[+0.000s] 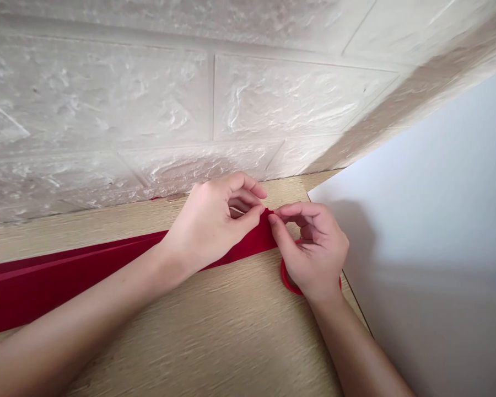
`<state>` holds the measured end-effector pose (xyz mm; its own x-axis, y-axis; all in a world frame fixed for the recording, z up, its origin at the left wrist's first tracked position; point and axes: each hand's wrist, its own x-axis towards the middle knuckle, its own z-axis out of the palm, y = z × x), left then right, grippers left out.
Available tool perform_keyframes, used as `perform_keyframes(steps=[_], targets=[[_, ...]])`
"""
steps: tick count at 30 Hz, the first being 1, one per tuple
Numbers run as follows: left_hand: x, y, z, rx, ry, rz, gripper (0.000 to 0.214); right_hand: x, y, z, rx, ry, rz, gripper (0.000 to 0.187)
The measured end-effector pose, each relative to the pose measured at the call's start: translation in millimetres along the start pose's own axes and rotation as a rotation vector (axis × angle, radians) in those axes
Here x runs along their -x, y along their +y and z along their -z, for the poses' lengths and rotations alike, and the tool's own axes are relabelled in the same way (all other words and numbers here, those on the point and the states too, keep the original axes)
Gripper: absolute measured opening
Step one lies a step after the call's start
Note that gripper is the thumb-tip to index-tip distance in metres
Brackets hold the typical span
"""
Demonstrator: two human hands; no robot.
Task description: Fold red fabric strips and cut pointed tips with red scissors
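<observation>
A long folded strip of red paper [66, 267] lies across the wooden table [215, 331], running from the left edge to a narrow end near the middle. My left hand [210, 223] is closed in a pinch on that end, thumb and forefinger pressed together. My right hand [314, 248] pinches the same red tip from the right, fingers curled. Under my right hand lies a red ring-shaped object [288, 280], partly hidden, which looks like a roll of tape.
A white brick-textured wall [149, 105] rises right behind the table's far edge. A plain white panel [438, 231] stands along the table's right side.
</observation>
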<state>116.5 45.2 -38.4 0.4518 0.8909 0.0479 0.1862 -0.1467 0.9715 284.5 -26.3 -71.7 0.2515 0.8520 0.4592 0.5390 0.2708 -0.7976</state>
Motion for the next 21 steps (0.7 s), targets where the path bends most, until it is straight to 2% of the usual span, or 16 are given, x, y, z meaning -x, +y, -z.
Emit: perform_keyframes(steps=[15,21], targets=[[0.1,-0.9,-1.6,0.018,-0.024,-0.028,0.011,-4.2,1.0,-3.4,-0.186,-0.022,-0.100,0.023],[-0.2,0.9,-1.3,0.017,-0.038,-0.036,0.010,-5.4,1.2,-2.4,-0.169,-0.028,-0.117,0.022]])
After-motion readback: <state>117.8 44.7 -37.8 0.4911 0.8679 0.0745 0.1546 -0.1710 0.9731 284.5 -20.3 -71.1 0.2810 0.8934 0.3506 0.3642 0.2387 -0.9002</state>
